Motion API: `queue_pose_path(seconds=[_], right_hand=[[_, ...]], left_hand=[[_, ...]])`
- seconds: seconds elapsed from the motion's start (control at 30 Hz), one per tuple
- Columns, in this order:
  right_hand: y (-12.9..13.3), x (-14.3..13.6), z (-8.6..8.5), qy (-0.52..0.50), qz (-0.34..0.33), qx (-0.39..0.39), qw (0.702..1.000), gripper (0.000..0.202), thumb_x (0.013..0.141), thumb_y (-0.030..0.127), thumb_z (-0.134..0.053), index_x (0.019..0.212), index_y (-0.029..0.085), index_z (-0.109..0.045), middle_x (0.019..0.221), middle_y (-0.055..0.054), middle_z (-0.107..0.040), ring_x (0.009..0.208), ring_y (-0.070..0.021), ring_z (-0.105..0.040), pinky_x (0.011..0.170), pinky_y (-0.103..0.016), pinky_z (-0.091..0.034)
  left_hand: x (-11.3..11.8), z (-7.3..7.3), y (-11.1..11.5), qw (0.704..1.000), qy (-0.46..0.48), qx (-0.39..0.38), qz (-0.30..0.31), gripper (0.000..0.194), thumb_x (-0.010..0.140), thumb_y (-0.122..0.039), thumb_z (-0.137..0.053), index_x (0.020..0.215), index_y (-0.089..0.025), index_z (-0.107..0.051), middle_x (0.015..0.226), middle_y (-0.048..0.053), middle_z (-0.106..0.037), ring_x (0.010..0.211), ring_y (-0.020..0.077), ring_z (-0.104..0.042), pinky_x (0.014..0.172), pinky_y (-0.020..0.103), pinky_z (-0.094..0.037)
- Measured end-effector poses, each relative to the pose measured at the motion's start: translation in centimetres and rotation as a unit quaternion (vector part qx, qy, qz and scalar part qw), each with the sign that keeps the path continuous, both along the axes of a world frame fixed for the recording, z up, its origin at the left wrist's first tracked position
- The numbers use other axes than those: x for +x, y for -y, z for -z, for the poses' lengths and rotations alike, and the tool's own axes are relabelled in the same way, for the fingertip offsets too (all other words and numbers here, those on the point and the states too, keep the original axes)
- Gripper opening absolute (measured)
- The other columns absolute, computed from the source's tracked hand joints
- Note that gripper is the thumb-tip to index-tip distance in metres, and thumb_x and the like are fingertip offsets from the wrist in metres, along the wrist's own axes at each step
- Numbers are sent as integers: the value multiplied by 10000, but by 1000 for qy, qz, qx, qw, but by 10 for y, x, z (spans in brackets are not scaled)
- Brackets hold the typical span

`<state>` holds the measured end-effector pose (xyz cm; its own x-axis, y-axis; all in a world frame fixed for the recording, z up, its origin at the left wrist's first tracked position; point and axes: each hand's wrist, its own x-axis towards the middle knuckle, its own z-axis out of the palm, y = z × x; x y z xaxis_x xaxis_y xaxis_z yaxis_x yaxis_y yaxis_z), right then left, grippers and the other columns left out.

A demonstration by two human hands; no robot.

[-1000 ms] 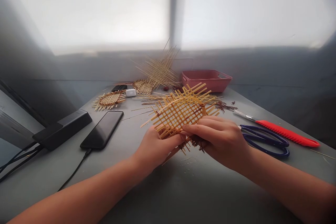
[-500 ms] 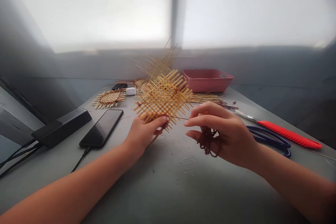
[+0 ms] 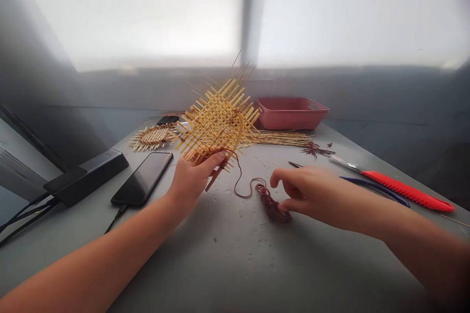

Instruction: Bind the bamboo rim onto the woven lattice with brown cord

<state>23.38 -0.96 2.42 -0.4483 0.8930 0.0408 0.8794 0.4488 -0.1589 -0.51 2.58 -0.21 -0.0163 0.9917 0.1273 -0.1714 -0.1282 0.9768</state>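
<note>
My left hand (image 3: 194, 176) grips the lower edge of a woven bamboo piece (image 3: 216, 120), its thumb pressed on the front. The piece is tilted up, with loose strip ends sticking out around it and a curved strip on its right side. From near my left thumb a dark red cord (image 3: 240, 176) runs down to a bundle of the same cord (image 3: 271, 205) on the table. My right hand (image 3: 304, 190) is beside that bundle, fingers apart, with the thumb tip at the bundle's edge.
A black phone (image 3: 143, 178) and a black box with cables (image 3: 88, 176) lie on the left. A smaller woven piece (image 3: 156, 136), bamboo strips (image 3: 282, 138) and a pink basket (image 3: 293, 117) are behind. On the right are a red-handled knife (image 3: 407, 190) and a blue-handled tool (image 3: 378, 188).
The cord bundle has gone from my right hand onto the table, and the cord now hangs slack. My right hand has opened. The woven piece has moved slightly up and left with my left hand.
</note>
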Motion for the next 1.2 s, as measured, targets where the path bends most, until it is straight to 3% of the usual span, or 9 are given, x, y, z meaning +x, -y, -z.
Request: queue_pose_path(seconds=[0.17, 0.27, 0.4, 0.57, 0.7, 0.87, 1.0, 1.1, 1.2], right_hand=[[-6, 10, -6, -28, -63, -3, 998, 241, 841, 88, -563, 930, 275, -687, 777, 22, -738, 671, -156, -685, 542, -241, -511], [-12, 10, -6, -70, -62, 19, 995, 165, 892, 164, -546, 896, 253, -685, 772, 6, -748, 654, -150, -684, 550, -242, -509], [-13, 3, -9, -119, -81, -56, 988, 142, 885, 232, -577, 901, 261, -715, 828, 10, -755, 711, -152, -682, 604, -250, -504], [-13, -4, -7, -98, -100, -158, 977, 163, 861, 247, -597, 956, 252, -730, 959, -10, -746, 842, -177, -667, 732, -285, -502], [-14, -7, -2, -129, -119, -173, 969, 127, 853, 258, -609, 847, 220, -731, 923, -27, -726, 813, -166, -650, 769, -297, -494], [-14, -8, -5, -228, -87, -165, 956, 139, 843, 325, -622, 801, 215, -695, 826, -29, -700, 746, -168, -600, 687, -302, -480], [-17, -10, -3, -407, -42, -205, 889, 180, 785, 345, -706, 710, 200, -629, 902, -47, -703, 834, -182, -633, 735, -317, -507], [-21, -12, 1, -566, 8, -211, 797, 240, 714, 314, -763, 648, 204, -560, 897, -46, -728, 933, -204, -673, 822, -349, -527], [-25, -14, 2, -646, 29, -253, 720, 278, 701, 338, -781, 686, 217, -531, 628, 23, -646, 634, -157, -653, 637, -327, -538]], left_hand=[[0, 0, 1, 1000, 6, -1, 9, 287, 678, -347, -821, 875, -159, -730, 891, 53, -735, 815, 179, -664, 659, 265, -495], [0, 0, 2, 1000, 13, -3, 12, 295, 667, -345, -828, 868, -155, -728, 883, 55, -731, 802, 176, -659, 653, 263, -494], [1, -1, 2, 1000, 16, -3, 16, 290, 668, -344, -828, 866, -157, -728, 885, 54, -727, 805, 173, -655, 647, 255, -494], [1, -2, 2, 1000, 20, -15, 16, 277, 665, -331, -834, 864, -168, -731, 879, 41, -728, 808, 165, -660, 652, 248, -497], [1, -2, 2, 1000, 15, -15, 17, 247, 680, -323, -827, 848, -172, -727, 859, 34, -722, 795, 158, -660, 650, 246, -497], [0, -1, 2, 1000, 11, -14, 18, 238, 696, -322, -819, 859, -177, -725, 856, 26, -724, 797, 156, -666, 649, 244, -500], [0, 0, 1, 1000, 11, -18, 18, 240, 695, -316, -820, 864, -173, -726, 864, 27, -725, 790, 151, -663, 635, 235, -493], [0, 1, 0, 1000, 14, -19, 19, 235, 693, -306, -821, 861, -171, -727, 850, 26, -723, 770, 144, -657, 623, 231, -486], [0, 3, 0, 999, 20, -7, 31, 214, 701, -304, -817, 847, -177, -726, 822, 15, -716, 752, 137, -653, 626, 230, -488]])
